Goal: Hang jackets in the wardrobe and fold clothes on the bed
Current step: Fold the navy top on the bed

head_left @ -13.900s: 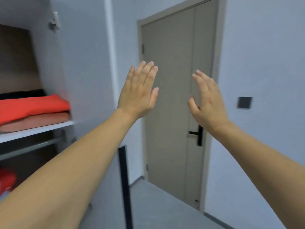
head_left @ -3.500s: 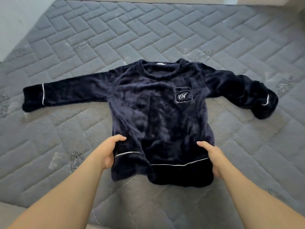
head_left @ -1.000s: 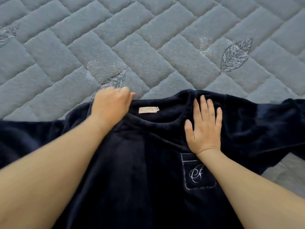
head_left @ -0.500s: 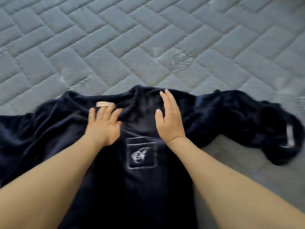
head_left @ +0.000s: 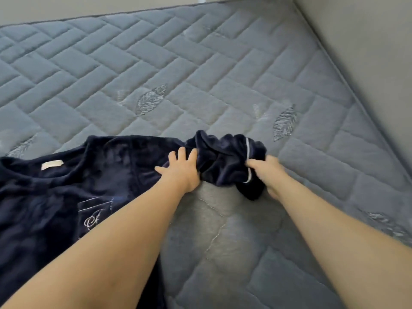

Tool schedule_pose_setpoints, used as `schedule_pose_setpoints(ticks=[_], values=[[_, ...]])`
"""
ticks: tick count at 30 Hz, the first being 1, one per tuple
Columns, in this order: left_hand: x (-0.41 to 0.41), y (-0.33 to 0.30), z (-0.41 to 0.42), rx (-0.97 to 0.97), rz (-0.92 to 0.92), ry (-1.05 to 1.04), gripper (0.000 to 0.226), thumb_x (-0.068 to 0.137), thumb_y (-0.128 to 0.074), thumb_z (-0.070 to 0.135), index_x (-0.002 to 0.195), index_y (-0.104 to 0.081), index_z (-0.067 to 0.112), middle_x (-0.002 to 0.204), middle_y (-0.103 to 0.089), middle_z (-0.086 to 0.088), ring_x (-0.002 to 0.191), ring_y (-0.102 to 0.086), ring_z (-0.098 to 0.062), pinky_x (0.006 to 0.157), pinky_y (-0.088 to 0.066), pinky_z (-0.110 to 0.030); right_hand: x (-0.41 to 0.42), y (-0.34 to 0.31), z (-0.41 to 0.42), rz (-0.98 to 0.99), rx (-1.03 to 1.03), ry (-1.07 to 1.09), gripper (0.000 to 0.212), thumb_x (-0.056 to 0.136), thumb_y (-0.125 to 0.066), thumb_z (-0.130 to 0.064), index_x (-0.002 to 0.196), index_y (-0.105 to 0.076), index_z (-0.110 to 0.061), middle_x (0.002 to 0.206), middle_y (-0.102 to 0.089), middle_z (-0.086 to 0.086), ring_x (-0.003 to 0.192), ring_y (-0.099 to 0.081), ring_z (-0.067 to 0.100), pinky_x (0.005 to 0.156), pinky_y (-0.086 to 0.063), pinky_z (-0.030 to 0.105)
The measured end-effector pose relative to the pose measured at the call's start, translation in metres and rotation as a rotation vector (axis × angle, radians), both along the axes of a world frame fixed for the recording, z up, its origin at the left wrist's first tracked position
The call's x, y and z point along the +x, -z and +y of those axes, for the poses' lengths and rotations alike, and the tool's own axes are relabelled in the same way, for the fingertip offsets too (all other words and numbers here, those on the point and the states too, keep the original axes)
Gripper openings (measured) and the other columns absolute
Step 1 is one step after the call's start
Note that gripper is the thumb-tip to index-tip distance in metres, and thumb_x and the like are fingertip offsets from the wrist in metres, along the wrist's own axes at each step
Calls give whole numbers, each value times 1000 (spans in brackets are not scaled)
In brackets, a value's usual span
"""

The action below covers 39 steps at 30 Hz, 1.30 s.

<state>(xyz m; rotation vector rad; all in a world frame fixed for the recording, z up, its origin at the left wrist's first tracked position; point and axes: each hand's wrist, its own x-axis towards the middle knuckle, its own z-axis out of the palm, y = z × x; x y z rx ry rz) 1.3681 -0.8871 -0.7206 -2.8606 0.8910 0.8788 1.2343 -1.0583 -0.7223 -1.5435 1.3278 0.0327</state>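
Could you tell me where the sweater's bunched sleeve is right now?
In the head view, the sleeve lies right of centre on the mattress, between the left hand and the right hand.

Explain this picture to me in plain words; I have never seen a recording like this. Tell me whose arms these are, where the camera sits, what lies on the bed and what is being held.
There is no machine here. The two bare arms belong to a person who wears a wide-angle camera on the head, so the one picture looks forward and down over their own hands.

The grey quilted surface is a mattress with stitched leaf patterns. On it lies a dark navy fleece top, front side up, with a pale label inside the collar and an embroidered chest pocket.

The top's sleeve is bunched up at its end, where a white piping line marks the cuff. The left hand rests on the sleeve with fingers spread. The right hand grips the bunched cuff end. Nothing else lies on the visible part of the mattress.
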Motion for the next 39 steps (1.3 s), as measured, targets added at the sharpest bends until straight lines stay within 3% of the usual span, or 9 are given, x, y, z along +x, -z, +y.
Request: schedule_pose_setpoints(ticks=[4, 7, 11, 18, 22, 26, 31, 36, 39], values=[[-2, -16, 20, -127, -39, 16, 64, 95, -41, 20, 152, -14, 33, 157, -14, 0, 139, -20, -34, 103, -34, -61, -2, -56, -27, -428, 114, 331, 15, 81, -57, -7, 92, -58, -18, 85, -66, 7, 75, -66, 18, 68, -56, 30], [-14, -26, 25, -378, -168, 2, 65, 96, -45, 24, 154, -17, 28, 156, -20, -4, 135, -29, -38, 100, -38, -61, -36, -105, -77, -575, -309, 337, 24, 78, -50, -3, 79, -53, -27, 74, -57, -11, 56, -53, -6, 59, -45, 20], [-55, -14, -8, -198, -92, 22, 73, 94, -39, 49, 149, 9, 49, 161, 12, 12, 148, 9, -23, 105, -15, -76, -86, -109, -104, -404, -577, 39, 27, 67, -49, -15, 89, -45, -31, 82, -50, -14, 71, -48, -6, 66, -37, 8], [-89, 23, -24, 87, 116, -60, 100, 62, -21, 93, 136, 34, 54, 147, 46, 14, 138, 41, -25, 96, 8, -80, -119, -29, -90, 212, 121, 228, 95, 85, -57, -65, 153, -21, -9, 153, -35, 12, 135, -40, 32, 111, -34, 41], [-86, 23, -13, 16, 107, -76, 81, 68, -6, 93, 135, 27, 62, 150, 39, 19, 139, 39, -20, 97, 11, -79, -106, -31, -93, 129, 211, 141, 48, 90, -67, -26, 131, -53, -4, 117, -64, 18, 103, -62, 33, 93, -50, 44], [-83, 16, -14, -34, 110, -217, 64, 81, -4, 83, 138, 18, 64, 155, 31, 19, 143, 34, -21, 98, 11, -79, -104, -45, -119, 40, -207, 305, 44, 87, -55, -7, 130, -49, -10, 126, -59, 18, 111, -58, 34, 98, -48, 46], [-73, 17, -6, -36, 105, -258, 65, 88, -14, 74, 143, 17, 58, 156, 30, 17, 143, 32, -22, 101, 11, -77, -112, -33, -90, 711, -245, -35, 94, 84, -65, -30, 153, -4, -12, 154, -10, 15, 134, -30, 37, 109, -31, 45], [-57, 22, 38, -25, 9, -84, 67, 88, -11, 75, 144, 20, 54, 157, 30, 15, 144, 30, -17, 105, 15, -71, -69, -10, -32, 499, -678, -647, 76, 96, -43, -46, 155, -6, -17, 162, -9, 9, 148, -7, 29, 119, -2, 52], [-46, 30, 82, 41, -8, -91, 69, 83, -7, 79, 143, 20, 57, 154, 34, 18, 141, 34, -10, 103, 14, -74, -47, 3, -36, 463, -609, -873, 70, 94, -43, -58, 151, -25, -22, 154, -31, 9, 143, -26, 27, 118, -13, 48]])
